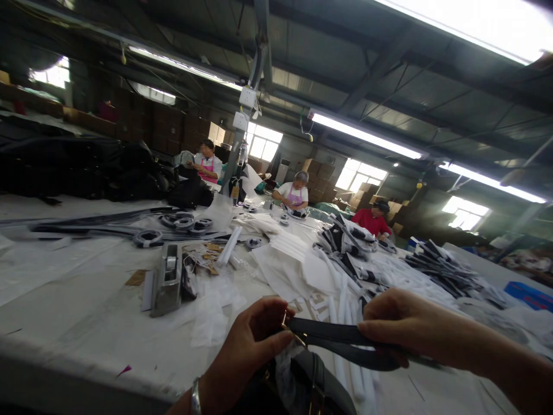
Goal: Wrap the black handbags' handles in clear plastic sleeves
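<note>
The black strap is in front of me over the near edge of the bench, stretched between my two hands, with a gold buckle at its left end. A second length, the lower band, curves beneath it; I cannot tell whether both are one folded piece. My left hand pinches the buckle between thumb and fingers; my right hand grips the strap, thumb on top.

To handle this well, I judge, the left pinch should stay firm on the metal frame so it cannot swivel, while the right draws evenly in line with the strap. Both lengths want to lie flat and square at the buckle; a sideways tug could twist the strap or scuff its edge on the metal. My left fingertips are best kept to the outer frame, clear of the strap's path.

Just below the buckle, crumpled clear plastic lies against a black article with gold fittings; a loose fold could snag, so I would hold it aside. White tubes lie just beyond, then paper sheets, and a tape dispenser stands leftward.
</note>
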Tool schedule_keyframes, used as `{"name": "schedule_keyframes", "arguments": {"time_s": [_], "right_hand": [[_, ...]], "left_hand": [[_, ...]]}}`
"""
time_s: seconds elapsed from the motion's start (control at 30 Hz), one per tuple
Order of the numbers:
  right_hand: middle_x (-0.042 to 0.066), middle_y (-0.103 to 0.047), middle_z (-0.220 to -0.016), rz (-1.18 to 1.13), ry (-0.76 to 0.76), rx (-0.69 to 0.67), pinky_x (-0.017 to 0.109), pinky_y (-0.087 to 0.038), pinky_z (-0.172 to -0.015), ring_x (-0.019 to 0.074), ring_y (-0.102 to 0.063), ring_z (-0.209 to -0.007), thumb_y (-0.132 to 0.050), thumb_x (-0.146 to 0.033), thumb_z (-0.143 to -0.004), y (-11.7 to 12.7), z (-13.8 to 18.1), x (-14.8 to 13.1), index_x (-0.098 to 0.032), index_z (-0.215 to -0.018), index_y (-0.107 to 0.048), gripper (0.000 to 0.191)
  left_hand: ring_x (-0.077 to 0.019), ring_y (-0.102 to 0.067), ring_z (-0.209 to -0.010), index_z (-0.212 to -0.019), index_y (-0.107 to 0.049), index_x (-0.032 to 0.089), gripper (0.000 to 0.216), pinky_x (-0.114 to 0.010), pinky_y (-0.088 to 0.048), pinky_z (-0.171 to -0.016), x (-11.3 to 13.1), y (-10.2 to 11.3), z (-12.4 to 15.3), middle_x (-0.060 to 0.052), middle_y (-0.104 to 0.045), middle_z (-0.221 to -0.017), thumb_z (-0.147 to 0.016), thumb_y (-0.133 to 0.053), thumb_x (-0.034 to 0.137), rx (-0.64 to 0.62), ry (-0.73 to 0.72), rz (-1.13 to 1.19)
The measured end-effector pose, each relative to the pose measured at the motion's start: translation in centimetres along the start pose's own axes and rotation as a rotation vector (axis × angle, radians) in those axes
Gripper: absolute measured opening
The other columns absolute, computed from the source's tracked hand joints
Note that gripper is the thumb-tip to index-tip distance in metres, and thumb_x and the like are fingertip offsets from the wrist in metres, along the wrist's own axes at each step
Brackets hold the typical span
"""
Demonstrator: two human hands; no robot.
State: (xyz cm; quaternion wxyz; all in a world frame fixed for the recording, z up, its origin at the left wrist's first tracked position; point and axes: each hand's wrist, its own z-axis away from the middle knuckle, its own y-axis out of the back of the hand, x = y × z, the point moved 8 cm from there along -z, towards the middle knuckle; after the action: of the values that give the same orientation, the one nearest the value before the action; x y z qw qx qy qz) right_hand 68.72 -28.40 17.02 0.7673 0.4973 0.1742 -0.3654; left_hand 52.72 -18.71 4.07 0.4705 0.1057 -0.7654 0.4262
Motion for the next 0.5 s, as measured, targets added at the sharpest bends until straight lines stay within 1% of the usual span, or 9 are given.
{"name": "schedule_keyframes", "arguments": {"time_s": [0.1, 0.2, 0.3, 0.4, 0.5], "right_hand": [[-0.002, -0.055, -0.052, -0.009, 0.033, -0.022, 0.021, -0.027, -0.048, 0.0074, -0.042, -0.048, -0.066, -0.046, -0.081, -0.2, -0.1, -0.7, -0.013, -0.061, -0.062, 0.039], [-0.002, -0.055, -0.053, -0.021, 0.083, -0.047, 0.021, -0.030, -0.050, 0.0080, -0.044, -0.049, -0.068, -0.047, -0.080, -0.7, -0.5, -2.1, -0.013, -0.062, -0.063, 0.039], [-0.002, -0.055, -0.054, -0.023, 0.123, -0.082, 0.021, -0.031, -0.051, 0.0083, -0.045, -0.050, -0.070, -0.047, -0.078, -1.1, -1.0, -3.1, -0.012, -0.065, -0.064, 0.038], [-0.003, -0.053, -0.053, -0.064, 0.190, -0.079, 0.022, -0.029, -0.050, 0.0080, -0.043, -0.050, -0.069, -0.048, -0.078, -0.7, -1.3, -3.9, -0.012, -0.070, -0.068, 0.037], [-0.004, -0.048, -0.051, -0.054, 0.230, -0.003, 0.022, -0.026, -0.050, 0.0077, -0.039, -0.049, -0.070, -0.048, -0.078, 0.4, -1.4, -4.5, -0.011, -0.073, -0.071, 0.037]], "left_hand": [[-0.0237, -0.066, -0.105, -0.106, -0.066, 0.020, 0.040, -0.031, -0.052, -0.091, 0.3, -0.1, 0.0, -0.009, -0.072, -0.112, -0.070, -0.084, 0.025, -0.008, -0.005, -0.011], [-0.0217, -0.067, -0.097, -0.100, -0.070, 0.019, 0.033, -0.029, -0.053, -0.086, 0.8, -0.2, -0.2, -0.007, -0.073, -0.105, -0.070, -0.084, 0.024, -0.015, -0.016, -0.050], [-0.0209, -0.068, -0.093, -0.100, -0.073, 0.018, 0.032, -0.027, -0.053, -0.084, 1.1, -0.1, -0.2, -0.006, -0.074, -0.099, -0.070, -0.083, 0.024, -0.023, -0.011, -0.084], [-0.0214, -0.067, -0.097, -0.101, -0.074, 0.020, 0.032, -0.026, -0.053, -0.086, 1.1, 0.3, -0.1, -0.006, -0.074, -0.102, -0.071, -0.082, 0.025, -0.009, -0.007, -0.098], [-0.0224, -0.065, -0.102, -0.098, -0.076, 0.021, 0.031, -0.026, -0.052, -0.087, 1.3, 0.7, 0.0, -0.006, -0.069, -0.112, -0.069, -0.084, 0.025, 0.014, -0.066, -0.126]]}}
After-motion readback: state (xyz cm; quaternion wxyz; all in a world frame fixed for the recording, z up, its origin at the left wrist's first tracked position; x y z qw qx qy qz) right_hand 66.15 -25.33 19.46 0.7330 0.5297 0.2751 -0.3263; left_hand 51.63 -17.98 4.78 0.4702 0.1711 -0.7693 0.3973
